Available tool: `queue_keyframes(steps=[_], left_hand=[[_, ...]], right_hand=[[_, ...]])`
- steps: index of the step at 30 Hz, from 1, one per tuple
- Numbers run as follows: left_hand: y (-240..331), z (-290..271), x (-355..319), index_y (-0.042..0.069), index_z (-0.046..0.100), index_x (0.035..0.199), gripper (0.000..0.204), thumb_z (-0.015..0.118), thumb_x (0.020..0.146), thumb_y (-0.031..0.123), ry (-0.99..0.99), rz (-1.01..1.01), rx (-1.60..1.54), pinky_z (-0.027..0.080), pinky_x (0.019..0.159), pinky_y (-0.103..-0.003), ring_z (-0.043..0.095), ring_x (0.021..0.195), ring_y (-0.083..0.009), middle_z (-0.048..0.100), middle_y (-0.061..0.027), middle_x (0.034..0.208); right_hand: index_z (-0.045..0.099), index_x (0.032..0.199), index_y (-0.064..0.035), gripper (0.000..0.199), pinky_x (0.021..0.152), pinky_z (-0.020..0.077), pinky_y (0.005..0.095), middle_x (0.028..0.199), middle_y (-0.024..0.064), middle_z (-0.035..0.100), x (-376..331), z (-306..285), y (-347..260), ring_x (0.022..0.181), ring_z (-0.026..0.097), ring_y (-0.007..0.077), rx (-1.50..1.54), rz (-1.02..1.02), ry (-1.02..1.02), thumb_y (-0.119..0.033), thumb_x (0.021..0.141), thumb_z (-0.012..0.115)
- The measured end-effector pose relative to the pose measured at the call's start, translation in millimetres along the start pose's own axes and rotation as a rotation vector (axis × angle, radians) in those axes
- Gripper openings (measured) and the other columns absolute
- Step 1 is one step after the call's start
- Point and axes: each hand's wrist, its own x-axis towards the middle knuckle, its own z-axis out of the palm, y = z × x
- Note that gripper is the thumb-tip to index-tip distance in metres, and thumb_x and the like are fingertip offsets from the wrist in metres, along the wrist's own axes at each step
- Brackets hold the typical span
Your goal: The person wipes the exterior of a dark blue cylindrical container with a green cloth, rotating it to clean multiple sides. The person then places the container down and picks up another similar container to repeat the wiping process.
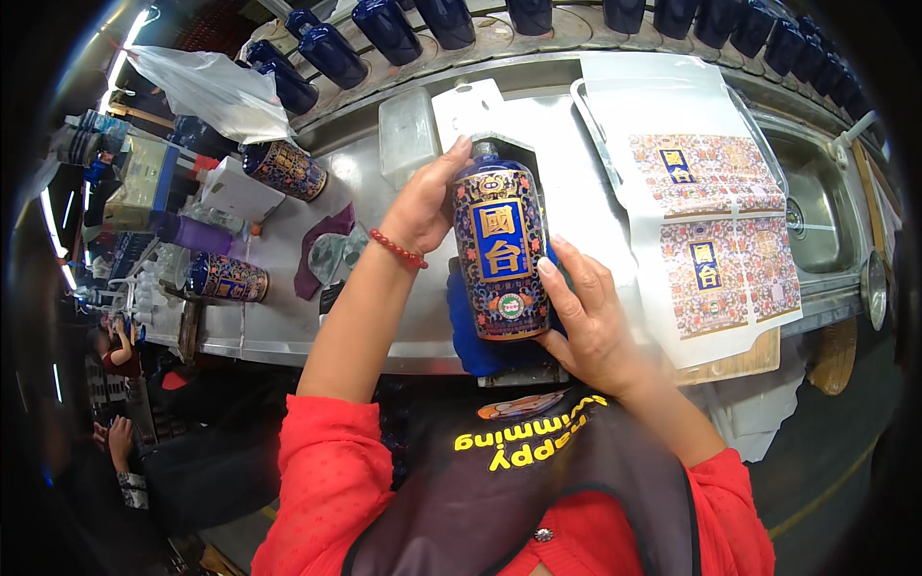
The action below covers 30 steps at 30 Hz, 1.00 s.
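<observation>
Both hands held a blue bottle with an ornate patterned label above the steel table. The left hand gripped the bottle's upper part near its neck, thumb and fingers curled around it, a red bead bracelet on the wrist. The right hand clasped the lower body from the side, fingers spread along the label. The bottle stood roughly upright in the view, front label facing the camera, over a blue cloth at the table's near edge. To the right lay a sheet of printed labels beside a sink. Two labelled bottles lay on their sides at the left, near a purple rag. A row of plain blue bottles ran along the far edge.
</observation>
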Motion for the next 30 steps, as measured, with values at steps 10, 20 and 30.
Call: queue_keyframes(steps=[10, 20, 30], left_hand=[[6, -7, -17, 0.003, 0.065, 0.117, 0.029, 0.057, 0.103, 0.026, -0.034, -0.075, -0.062, 0.058, 0.09, -0.034, 0.071, 0.097, -0.019, 0.073, -0.0108, 0.108], [15, -33, -68, -0.002, 0.051, 0.132, 0.046, 0.062, 0.101, 0.031, -0.102, 0.187, 0.042, 0.057, 0.095, -0.037, 0.068, 0.109, -0.0214, 0.067, -0.0169, 0.118], [36, -43, -114, 0.0, 0.058, 0.132, 0.04, 0.066, 0.099, 0.022, -0.092, 0.187, 0.301, 0.048, 0.097, -0.03, 0.06, 0.111, -0.0126, 0.063, -0.0059, 0.121]], right_hand=[[0.054, 0.135, -0.0092, 0.072, 0.094, 0.0492, 0.0422, 0.14, 0.0148, 0.052, -4, -6, -12, 0.115, 0.056, 0.033, 0.037, -0.142, 0.17, -0.001, 0.068, 0.08], [0.056, 0.135, -0.011, 0.069, 0.094, 0.0488, 0.043, 0.139, 0.0134, 0.053, -10, 3, -4, 0.116, 0.056, 0.0335, 0.04, -0.145, 0.162, -0.002, 0.07, 0.077], [0.056, 0.136, -0.0104, 0.072, 0.096, 0.0495, 0.0442, 0.139, 0.0133, 0.053, -11, 4, -4, 0.117, 0.055, 0.0344, 0.091, -0.136, 0.147, -0.005, 0.069, 0.082]])
